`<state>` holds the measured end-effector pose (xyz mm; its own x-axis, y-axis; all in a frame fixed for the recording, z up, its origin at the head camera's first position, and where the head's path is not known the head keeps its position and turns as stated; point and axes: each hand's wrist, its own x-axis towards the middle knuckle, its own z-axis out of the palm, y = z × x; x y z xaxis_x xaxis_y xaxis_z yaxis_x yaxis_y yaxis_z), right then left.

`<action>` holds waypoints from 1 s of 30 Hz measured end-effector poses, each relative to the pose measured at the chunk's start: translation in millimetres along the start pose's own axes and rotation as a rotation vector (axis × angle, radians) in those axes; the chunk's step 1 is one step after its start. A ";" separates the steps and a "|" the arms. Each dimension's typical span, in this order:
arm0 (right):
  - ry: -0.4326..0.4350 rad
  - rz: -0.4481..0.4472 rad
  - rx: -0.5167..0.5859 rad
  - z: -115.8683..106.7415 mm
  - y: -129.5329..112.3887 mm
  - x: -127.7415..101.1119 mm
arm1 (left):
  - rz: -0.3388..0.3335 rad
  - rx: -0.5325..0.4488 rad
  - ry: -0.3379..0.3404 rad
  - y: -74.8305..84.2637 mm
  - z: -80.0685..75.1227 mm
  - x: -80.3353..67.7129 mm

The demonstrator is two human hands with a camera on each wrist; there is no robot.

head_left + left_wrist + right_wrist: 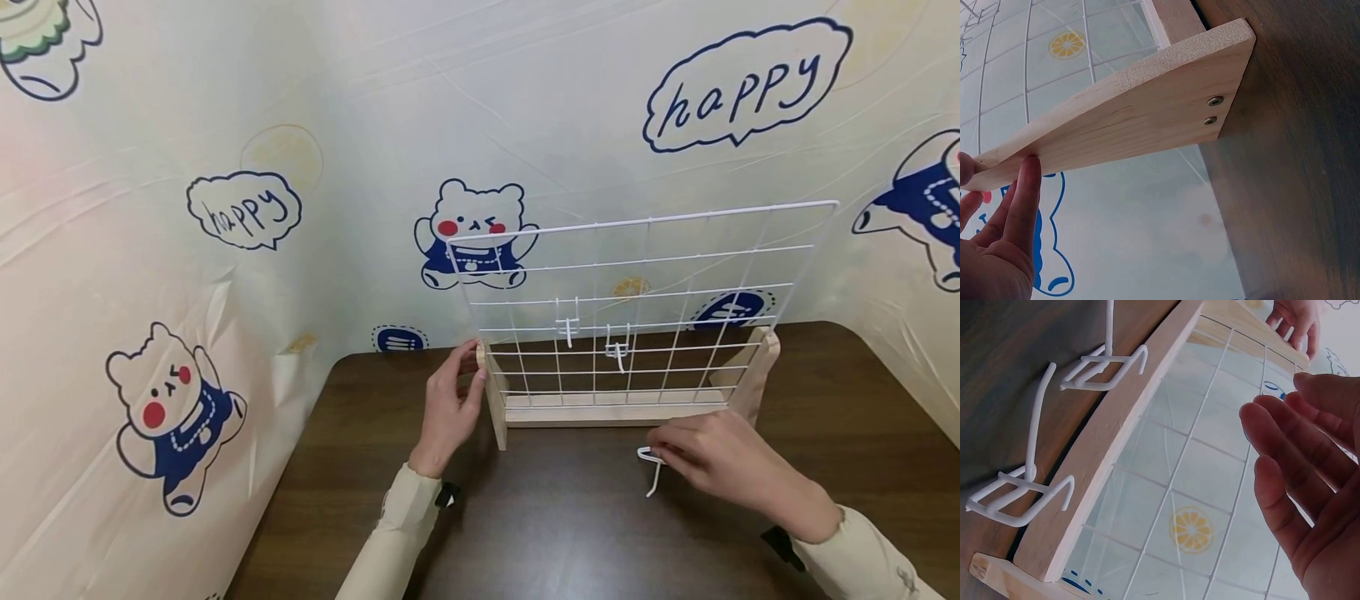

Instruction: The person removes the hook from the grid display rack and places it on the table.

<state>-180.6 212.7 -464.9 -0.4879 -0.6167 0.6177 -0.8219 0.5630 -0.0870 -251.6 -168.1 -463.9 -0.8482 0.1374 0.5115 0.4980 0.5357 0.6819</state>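
A white wire grid [678, 292] stands in a wooden base [615, 400]. My left hand [446, 400] holds the upper end of its left wooden side panel [1116, 125], thumb against the outer face, other fingertips around the end. My right hand [712, 454] hovers in front of the base with fingers loosely bent. In the right wrist view it holds nothing. Two white wire hooks, a nearer one [1022, 494] and a farther one [1104, 372], rest on the table before the base. The head view shows one hook [651, 467] by the fingertips; the hand seems to hide the other.
Two more white hooks, a left one [567, 325] and a lower right one [617, 348], hang on the grid. The dark wooden table [555, 517] meets a bear-printed cloth [360, 208] behind. The right side panel [757, 371] supports the grid's other end.
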 end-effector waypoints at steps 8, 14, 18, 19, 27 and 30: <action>0.001 0.003 -0.036 -2.8 1.6 0.4 | 0.012 -0.001 0.005 -0.9 0.7 0.3; 0.029 -0.005 -0.051 -4.3 1.3 3.4 | 0.032 -0.013 0.012 -1.8 1.4 1.0; 0.032 -0.004 -0.063 -5.5 0.6 5.8 | 0.036 -0.011 0.015 -2.7 1.9 0.7; 0.030 -0.002 -0.065 -6.0 0.5 6.4 | 0.034 -0.009 0.015 -2.7 1.8 0.7; 0.006 0.008 -0.060 -11.2 2.0 9.4 | 0.021 -0.014 0.010 -1.6 1.0 1.2; 0.003 0.009 -0.063 -12.4 2.4 10.5 | 0.026 -0.011 0.012 -2.2 1.2 1.2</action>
<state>-184.1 214.4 -448.9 -0.4944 -0.6099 0.6194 -0.7973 0.6021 -0.0435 -253.9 -168.2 -465.4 -0.8328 0.1414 0.5353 0.5220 0.5226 0.6741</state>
